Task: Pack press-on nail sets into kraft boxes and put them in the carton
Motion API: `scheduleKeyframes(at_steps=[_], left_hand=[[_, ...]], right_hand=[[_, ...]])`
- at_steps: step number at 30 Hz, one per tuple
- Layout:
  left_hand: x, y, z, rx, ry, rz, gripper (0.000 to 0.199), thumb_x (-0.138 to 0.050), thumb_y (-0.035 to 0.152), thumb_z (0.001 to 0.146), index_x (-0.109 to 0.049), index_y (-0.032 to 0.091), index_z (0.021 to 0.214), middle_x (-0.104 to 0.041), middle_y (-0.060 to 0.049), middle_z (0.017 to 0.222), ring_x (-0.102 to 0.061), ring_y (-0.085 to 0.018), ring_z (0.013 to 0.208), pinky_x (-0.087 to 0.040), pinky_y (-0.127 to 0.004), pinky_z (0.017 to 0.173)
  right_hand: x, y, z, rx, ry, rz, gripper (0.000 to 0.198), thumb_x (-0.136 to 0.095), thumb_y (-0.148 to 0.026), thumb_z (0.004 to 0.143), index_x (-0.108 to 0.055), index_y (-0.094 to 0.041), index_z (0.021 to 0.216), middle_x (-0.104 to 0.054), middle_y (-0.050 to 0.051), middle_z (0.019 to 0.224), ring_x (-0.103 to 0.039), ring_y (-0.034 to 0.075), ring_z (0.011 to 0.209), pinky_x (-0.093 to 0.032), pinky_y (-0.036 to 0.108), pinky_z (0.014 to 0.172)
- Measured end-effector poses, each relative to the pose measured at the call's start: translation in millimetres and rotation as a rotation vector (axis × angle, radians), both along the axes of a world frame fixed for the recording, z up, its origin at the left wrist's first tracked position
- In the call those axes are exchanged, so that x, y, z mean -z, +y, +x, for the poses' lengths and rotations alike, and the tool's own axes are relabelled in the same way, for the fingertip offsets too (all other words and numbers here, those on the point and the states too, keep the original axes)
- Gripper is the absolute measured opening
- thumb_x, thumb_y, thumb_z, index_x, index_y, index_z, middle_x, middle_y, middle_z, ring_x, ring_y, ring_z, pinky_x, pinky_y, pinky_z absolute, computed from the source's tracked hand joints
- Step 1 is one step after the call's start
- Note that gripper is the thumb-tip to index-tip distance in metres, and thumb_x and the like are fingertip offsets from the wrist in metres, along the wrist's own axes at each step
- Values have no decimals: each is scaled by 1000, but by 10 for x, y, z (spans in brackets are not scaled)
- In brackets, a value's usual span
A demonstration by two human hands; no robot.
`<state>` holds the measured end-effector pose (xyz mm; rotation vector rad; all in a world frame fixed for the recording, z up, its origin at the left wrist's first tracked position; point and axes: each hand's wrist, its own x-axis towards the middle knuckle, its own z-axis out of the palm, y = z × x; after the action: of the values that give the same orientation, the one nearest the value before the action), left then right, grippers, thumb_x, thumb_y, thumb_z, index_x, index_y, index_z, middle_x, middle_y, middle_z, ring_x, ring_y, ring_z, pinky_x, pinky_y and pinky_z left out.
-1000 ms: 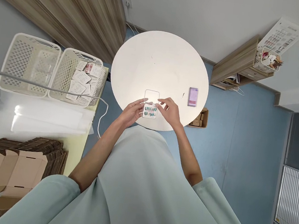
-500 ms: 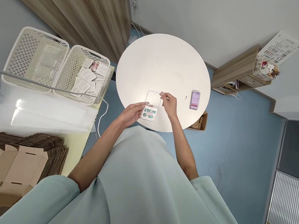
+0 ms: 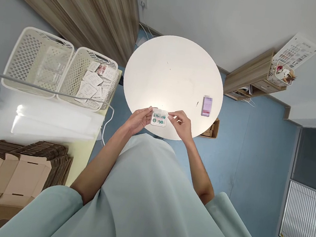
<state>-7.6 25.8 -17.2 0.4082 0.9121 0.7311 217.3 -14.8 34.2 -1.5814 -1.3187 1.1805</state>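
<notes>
A small clear plastic case (image 3: 158, 123) with several teal-green pieces on a white card inside is held over the near edge of the round white table (image 3: 176, 66). My left hand (image 3: 139, 119) grips the case by its left side, fingers closed on it. At the upper right corner, the fingertips of my right hand (image 3: 182, 125) pinch the edge of the case's clear lid. The lid is folded down over the case, but whether it is fully closed I cannot tell.
A phone (image 3: 206, 106) with a blurred screen lies on the table's right. To the left are a white basket (image 3: 79, 65) of printed cards, another basket (image 3: 18, 53) with clear plastic cases, and flattened cardboard boxes (image 3: 28, 175). A cardboard box (image 3: 216, 129) stands below the table.
The clear lid stood open away from me and has swung down over the case. My right hand moved with it, lower and slightly right. My left hand still holds the case.
</notes>
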Motion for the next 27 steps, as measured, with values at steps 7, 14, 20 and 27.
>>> scheduleKeyframes(at_steps=[7,14,20,27], left_hand=[[-36,-4,-3,5,41,22,37,-88,35,91,-82,13,119,-78,-21,134,-74,-34,127,-60,-46,111],[-18,-7,-7,-18,81,21,40,-89,34,87,-82,14,120,-79,-20,132,-74,-34,126,-61,-47,110],[-32,-28,-7,-10,94,41,38,-86,33,90,-81,15,123,-77,-19,138,-72,-34,130,-60,-47,110],[125,-123,-78,109,274,-3,67,-88,54,90,-70,22,146,-77,-17,134,-75,-29,114,-62,-39,96]], right_hand=[[145,-275,-64,11,25,-86,41,-77,-68,90,-81,-30,104,-68,4,107,-57,15,77,-47,30,64],[172,-265,-89,126,69,-231,50,-82,-71,83,-76,-27,105,-74,3,101,-59,14,69,-48,28,58],[262,-243,-113,-19,295,-460,58,-79,-79,80,-74,-21,85,-77,7,95,-55,11,59,-35,25,46],[397,-197,-163,44,354,-457,56,-83,-76,78,-69,-21,80,-74,5,93,-53,9,59,-34,23,46]])
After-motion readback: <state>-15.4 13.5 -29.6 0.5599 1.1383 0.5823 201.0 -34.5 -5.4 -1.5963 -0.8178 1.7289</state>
